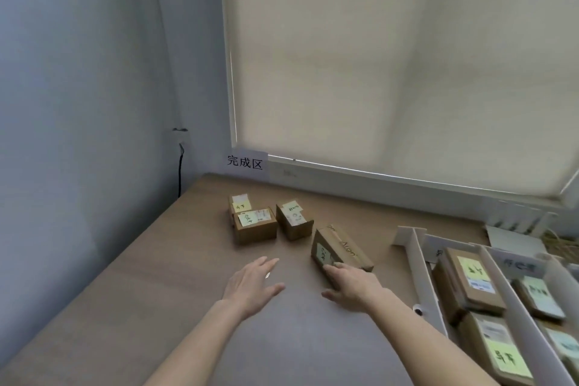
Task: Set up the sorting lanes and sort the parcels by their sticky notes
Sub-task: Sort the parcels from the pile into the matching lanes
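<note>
One tilted parcel [340,249] rests against the right hand's [351,283] fingertips.

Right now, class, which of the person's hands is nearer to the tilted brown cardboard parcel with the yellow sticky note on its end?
Right. The right hand touches the tilted brown cardboard parcel at its near end. The left hand hovers open over the wooden table, to the parcel's left and apart from it.

Single head view, looking forward-down over table [156,307], near.
</note>
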{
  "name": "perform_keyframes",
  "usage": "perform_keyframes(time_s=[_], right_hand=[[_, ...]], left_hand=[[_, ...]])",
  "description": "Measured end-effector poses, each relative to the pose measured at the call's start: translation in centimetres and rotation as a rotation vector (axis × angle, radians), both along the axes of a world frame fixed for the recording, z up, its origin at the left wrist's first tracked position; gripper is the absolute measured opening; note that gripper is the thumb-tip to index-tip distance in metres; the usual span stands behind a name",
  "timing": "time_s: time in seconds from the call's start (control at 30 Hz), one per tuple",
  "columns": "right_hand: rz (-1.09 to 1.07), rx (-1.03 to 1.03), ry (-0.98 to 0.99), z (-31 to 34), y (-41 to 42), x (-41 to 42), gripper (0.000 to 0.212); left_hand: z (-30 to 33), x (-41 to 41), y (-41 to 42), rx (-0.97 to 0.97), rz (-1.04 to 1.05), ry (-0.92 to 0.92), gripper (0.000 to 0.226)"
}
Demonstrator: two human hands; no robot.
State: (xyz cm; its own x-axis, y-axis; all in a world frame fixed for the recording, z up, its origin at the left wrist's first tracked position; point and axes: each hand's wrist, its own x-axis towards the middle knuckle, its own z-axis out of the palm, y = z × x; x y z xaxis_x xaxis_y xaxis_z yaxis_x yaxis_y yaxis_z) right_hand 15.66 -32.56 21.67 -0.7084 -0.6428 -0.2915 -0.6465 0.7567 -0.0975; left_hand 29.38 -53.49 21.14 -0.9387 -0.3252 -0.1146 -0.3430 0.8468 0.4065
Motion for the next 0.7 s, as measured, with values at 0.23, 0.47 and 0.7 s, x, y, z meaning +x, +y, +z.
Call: perform_keyframes(time_s=[0.23, 0.47, 0.7], right_hand=[[-0.11, 0.078, -0.04, -7.6, 1.0, -11.3, 0.056], [-0.147, 0.095, -0.001, -15.3, -0.5, -18.4, 0.06], [-0.18, 0.07, 0.024, -20.2, 0.0, -22.9, 0.064]], left_hand=[[-9.9, -11.9, 1.3, 0.07, -0.104, -0.117, 0.066], [-17.8, -20.0, 0.4, 0.072, -0.147, -0.142, 0.062], [-24.4, -24.9, 0.4, 0.085, -0.185, -0.16, 0.063]])
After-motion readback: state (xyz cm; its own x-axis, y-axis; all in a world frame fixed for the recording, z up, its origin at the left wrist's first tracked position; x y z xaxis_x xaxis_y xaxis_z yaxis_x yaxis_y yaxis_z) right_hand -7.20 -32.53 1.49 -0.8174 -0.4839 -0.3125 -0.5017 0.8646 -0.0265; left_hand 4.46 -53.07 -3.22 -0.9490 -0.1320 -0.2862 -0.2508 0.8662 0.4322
